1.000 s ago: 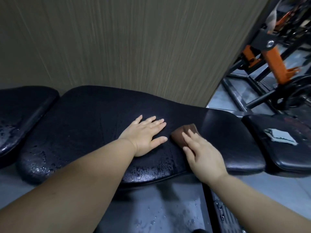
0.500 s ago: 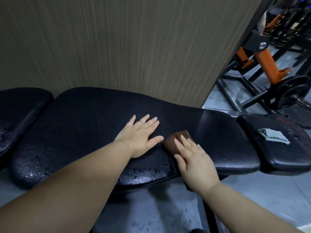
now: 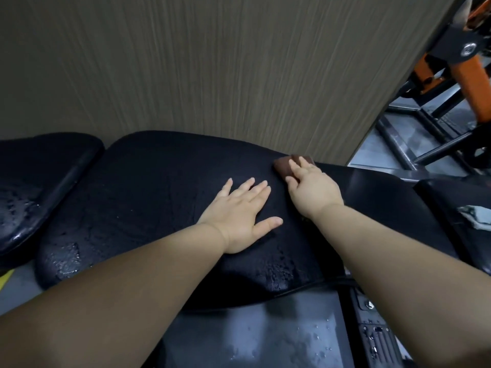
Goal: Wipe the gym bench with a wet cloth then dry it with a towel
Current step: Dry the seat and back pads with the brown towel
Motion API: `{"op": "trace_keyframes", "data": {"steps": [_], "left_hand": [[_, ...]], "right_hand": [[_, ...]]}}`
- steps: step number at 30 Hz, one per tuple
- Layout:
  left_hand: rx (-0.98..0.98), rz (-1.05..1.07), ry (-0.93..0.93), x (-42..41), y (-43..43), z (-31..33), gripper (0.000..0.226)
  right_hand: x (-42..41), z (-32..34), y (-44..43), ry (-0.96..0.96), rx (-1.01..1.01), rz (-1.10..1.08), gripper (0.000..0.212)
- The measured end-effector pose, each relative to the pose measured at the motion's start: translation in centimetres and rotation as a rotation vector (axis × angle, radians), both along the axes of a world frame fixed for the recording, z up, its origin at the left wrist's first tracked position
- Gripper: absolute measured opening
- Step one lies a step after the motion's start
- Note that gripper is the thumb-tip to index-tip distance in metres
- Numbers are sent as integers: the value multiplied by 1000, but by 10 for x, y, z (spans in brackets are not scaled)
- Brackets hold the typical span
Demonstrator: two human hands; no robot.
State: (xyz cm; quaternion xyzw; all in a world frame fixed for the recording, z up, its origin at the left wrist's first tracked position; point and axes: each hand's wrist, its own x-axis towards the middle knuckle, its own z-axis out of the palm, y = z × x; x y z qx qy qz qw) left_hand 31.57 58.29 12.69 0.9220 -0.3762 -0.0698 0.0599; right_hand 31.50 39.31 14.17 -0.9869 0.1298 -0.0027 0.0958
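The right grip (image 3: 313,189) is pressing flat, straight fingers onto a small brown cloth (image 3: 283,166) at the far edge of the black padded counter (image 3: 146,195), right of the frame's centre. The left grip (image 3: 239,216) is lying open, palm down, at centre just beside it, with water droplets (image 3: 276,269) beading below.

Wet black bench (image 3: 148,187), brown cloth (image 3: 283,165) and left hand (image 3: 239,216) atop

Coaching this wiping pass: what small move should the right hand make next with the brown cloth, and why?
Probably draw the brown cloth back toward the near edge. The right hand presses it flat at the bench pad's far edge by the wall, while water droplets bead along the near edge; the left hand rests flat, bracing.
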Motion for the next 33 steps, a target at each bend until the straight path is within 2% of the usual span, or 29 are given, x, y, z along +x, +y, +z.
{"op": "trace_keyframes", "data": {"steps": [9, 12, 17, 23, 33], "left_hand": [[-4, -8, 17, 4, 0, -4, 80], [-5, -8, 23, 5, 1, -5, 80], [1, 0, 27, 6, 2, -5, 78], [10, 15, 24, 7, 2, -4, 77], [-48, 141, 82, -5, 10, 0, 69]], "right_hand": [[72, -4, -13, -18, -19, -88, 46], [82, -5, -14, -21, -23, -119, 41], [79, -9, -12, -32, -42, -83, 43], [25, -9, 2, -33, -76, -6, 52], [-119, -21, 46, -110, -68, 144, 53]]}}
